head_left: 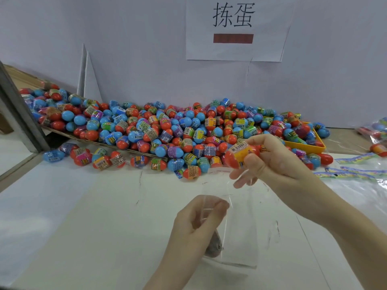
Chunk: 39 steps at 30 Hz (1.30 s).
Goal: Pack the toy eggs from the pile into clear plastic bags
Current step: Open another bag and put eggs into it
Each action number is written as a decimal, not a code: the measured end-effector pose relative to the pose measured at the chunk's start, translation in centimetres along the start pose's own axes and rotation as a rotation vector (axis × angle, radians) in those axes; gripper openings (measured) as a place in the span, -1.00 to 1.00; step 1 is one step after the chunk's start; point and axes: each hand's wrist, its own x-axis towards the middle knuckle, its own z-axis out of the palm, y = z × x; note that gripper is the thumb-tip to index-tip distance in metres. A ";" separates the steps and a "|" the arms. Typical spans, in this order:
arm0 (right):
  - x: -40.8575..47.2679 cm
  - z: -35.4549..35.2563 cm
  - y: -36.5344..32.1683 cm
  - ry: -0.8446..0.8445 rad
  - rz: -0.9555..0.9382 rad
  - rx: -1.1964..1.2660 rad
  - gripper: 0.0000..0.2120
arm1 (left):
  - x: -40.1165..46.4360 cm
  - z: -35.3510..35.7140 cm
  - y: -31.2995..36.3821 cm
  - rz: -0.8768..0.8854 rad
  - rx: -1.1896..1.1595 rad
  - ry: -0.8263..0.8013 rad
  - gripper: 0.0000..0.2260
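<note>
Right hand (278, 162): closed around one toy egg (240, 154), orange shell with a yellow printed wrap, gripped between thumb and upper fingers; lower fingers spread loose. Egg held just above the mouth of the clear plastic bag (238, 227).

Left hand (196, 225): thumb and fingers pinched on the near edge of the bag's opening, holding it upright off the white table (83, 216). A dark, indistinct shape shows low in the bag; what it is cannot be told.

Pile of toy eggs (167, 128): orange and blue, banded in printed wraps, heaped beyond both hands against the white wall (136, 49).

Yellow tray (312, 146): behind the right hand, partly buried by eggs.

Paper sign (236, 28): on the wall above the pile, two printed characters.

Printed strips (356, 159): flat, right of the right hand.
</note>
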 end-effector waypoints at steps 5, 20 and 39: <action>-0.2 -0.1 0.3 -0.040 -0.016 0.073 -0.61 | 0.5 0.2 0.6 0.019 -0.024 0.058 -0.86; -1.8 1.0 -1.2 0.295 -0.466 -0.840 -0.74 | 0.3 0.8 1.1 0.008 0.035 0.160 -0.83; -1.1 1.0 0.1 -0.065 -0.294 -0.721 -0.79 | -0.1 0.0 1.2 0.072 0.155 -0.028 -0.80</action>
